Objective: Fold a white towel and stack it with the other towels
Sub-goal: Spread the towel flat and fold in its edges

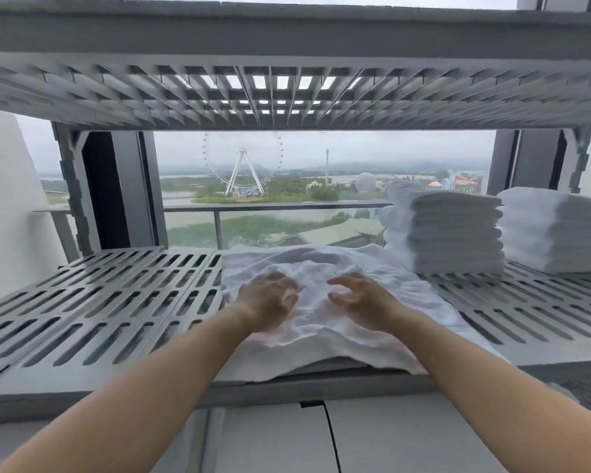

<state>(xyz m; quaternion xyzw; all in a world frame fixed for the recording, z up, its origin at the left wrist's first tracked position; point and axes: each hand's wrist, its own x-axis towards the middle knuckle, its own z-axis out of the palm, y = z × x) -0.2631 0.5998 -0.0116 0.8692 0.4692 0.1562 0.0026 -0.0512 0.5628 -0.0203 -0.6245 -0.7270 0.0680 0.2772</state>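
Slatted grey shelf point(116, 302) before a window. White towel point(321, 264) lies rumpled, unfolded, at frame centre; left hand point(267, 298) and right hand point(359, 298) rest on it, grip slack, fingers loosely spread. Folding and stacking with folded towels point(451, 230), centre right, remain.

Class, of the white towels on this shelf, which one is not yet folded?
The crumpled towel beneath the left hand and right hand; the rest sit folded in a nearer stack and a farther stack on its right.

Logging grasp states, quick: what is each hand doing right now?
Left hand: open, lying on the crumpled white towel.
Right hand: open, fingers loosely curled over it.
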